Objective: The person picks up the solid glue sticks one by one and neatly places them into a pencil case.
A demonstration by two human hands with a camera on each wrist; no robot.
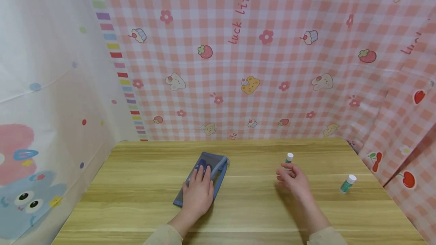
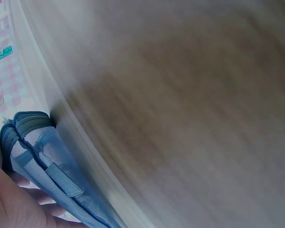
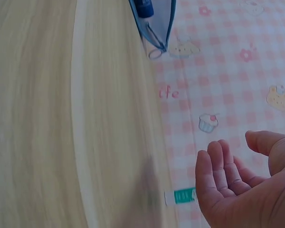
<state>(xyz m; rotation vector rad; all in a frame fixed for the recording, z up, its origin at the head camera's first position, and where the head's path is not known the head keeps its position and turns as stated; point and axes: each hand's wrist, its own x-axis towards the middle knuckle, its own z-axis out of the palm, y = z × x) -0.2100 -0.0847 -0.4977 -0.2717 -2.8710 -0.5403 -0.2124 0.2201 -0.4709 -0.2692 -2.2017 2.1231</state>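
Observation:
A blue zip pencil pouch point(image 1: 219, 173) with see-through mesh lies slanted on the table, something dark blue showing inside it. My left hand point(image 1: 199, 196) rests on top of the pouch with its fingers stretched out. In the left wrist view, the pouch point(image 2: 61, 183) shows its zip side beside the fingers. Just behind my right hand point(image 1: 296, 182) stands a small tube point(image 1: 289, 157) like a glue stick, white-capped with a green label, partly hidden by the fingers. Nothing is held in the right hand point(image 3: 247, 190), whose fingers are loosely bent in the right wrist view.
Another white-capped green tube point(image 1: 348, 183) stands to the right of my right hand. The wood-grain table point(image 1: 252, 207) ends at a pink checked cloth point(image 1: 238, 105) behind, and a white printed cloth point(image 1: 68, 97) hangs on the left.

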